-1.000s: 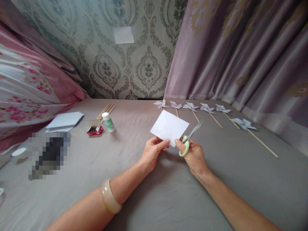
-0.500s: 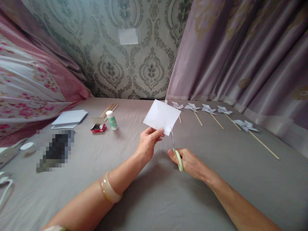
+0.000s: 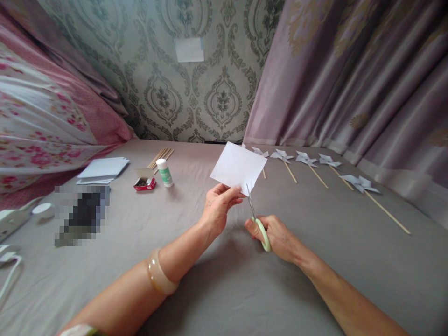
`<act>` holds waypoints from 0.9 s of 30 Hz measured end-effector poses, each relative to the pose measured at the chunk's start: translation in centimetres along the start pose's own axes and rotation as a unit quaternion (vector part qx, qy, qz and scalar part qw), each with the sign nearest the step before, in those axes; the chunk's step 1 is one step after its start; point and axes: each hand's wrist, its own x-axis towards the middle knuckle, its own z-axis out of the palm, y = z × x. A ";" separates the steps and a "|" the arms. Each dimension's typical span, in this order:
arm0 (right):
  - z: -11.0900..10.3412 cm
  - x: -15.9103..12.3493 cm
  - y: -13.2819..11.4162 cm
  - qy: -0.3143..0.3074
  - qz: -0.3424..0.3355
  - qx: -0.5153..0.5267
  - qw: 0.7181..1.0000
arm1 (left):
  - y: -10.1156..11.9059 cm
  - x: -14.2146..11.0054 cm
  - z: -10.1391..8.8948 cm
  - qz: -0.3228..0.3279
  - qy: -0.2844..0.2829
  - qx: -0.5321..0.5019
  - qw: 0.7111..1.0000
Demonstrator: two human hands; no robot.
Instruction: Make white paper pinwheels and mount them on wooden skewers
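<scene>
A square sheet of white paper is held up by its lower edge, pinched between the thumb and fingers of my left hand. My right hand grips a pair of scissors with pale green handles. The scissor blades reach up to the paper's bottom corner, just right of my left fingertips, and one blade lies over the sheet. How far any cut runs is too fine to make out.
At right lie several paper pinwheels on wooden sticks. To the left are a glue stick, a small red box of tiny dark items, several wooden sticks, stacked paper, a white cap and a power strip.
The scissor blades have moved slightly left and farther over the paper's bottom corner. The whole view has shifted a little; my left hand keeps its pinch on the sheet.
</scene>
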 end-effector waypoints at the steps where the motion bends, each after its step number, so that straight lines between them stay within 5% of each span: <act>1: 0.0 0.0 0.0 0.003 0.001 0.004 1.000 | 0.0 0.0 0.0 0.001 0.000 -0.002 1.000; 27: 0.2 0.3 -0.1 0.049 0.027 -0.019 0.998 | -0.4 0.0 0.2 0.007 0.007 -0.025 1.000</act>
